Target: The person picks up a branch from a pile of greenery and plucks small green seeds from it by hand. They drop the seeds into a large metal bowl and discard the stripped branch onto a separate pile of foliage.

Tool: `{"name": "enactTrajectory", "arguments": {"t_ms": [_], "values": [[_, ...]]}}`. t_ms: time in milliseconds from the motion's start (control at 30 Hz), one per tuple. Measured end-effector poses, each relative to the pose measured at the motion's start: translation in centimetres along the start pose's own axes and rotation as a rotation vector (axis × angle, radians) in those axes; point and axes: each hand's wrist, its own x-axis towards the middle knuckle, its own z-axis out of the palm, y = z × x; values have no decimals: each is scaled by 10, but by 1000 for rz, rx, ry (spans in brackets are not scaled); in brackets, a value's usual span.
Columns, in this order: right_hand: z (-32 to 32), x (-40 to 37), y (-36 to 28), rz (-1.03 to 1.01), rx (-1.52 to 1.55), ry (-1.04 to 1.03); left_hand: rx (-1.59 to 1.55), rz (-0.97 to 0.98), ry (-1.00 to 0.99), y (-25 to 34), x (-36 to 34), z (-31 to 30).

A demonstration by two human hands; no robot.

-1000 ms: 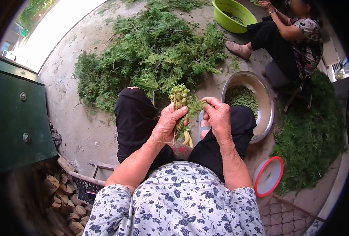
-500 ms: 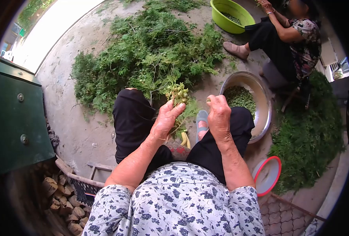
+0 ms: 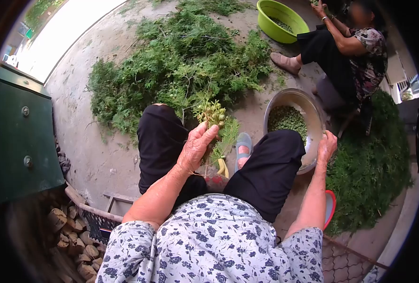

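In front of my knees, my left hand (image 3: 197,147) is closed around a leafy evergreen sprig (image 3: 211,113) with a cluster of pale green cones at its top. Its feathery green leaves hang down beside my fingers. Out to the right, my right hand (image 3: 327,146) is by the outer rim of a metal basin (image 3: 316,118), fingers curled together. Whatever those fingers hold, if anything, is too small to make out. Many small green cones (image 3: 287,120) lie in the basin, which my right knee partly covers.
A large heap of cut evergreen branches (image 3: 171,70) spreads ahead on the concrete. Another green pile (image 3: 374,174) lies at right, behind a red-rimmed bowl (image 3: 331,207). A seated co-worker (image 3: 360,47) is near a lime-green tub (image 3: 276,34). Firewood (image 3: 79,240) and a green metal box (image 3: 23,137) are at left.
My right hand has swung outward to the right, from above my right knee to the basin's far side. My left hand keeps the sprig nearly in place. The co-worker's hands have shifted slightly.
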Motion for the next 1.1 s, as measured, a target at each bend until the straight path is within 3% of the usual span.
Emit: {"name": "enactTrajectory", "arguments": {"t_ms": [100,300,400,600,700,767,800,933,967,1100], "values": [[2,-2,18,158,96,-68,8,25,7,1,0,5],[2,-6,21,196,113,59,-47,7,53,0,0,4],[1,-2,7,241,-11,6,-16,1,61,-5,3,-2],[20,-2,4,137,45,-39,-31,1,126,-8,6,-2],[8,-2,-27,241,248,-102,15,-13,157,-5,3,-1],[-27,-1,-94,394,565,-315,64,25,180,-3,2,4],[-31,-8,-119,399,865,-364,64,19,176,-5,3,4],[-70,-45,-219,310,1262,-758,234,76,179,-8,5,6],[-70,-56,-234,222,1198,-802,247,84,176,-8,4,7],[-45,-82,-258,219,1208,-842,275,81,174,-9,3,4]]}}
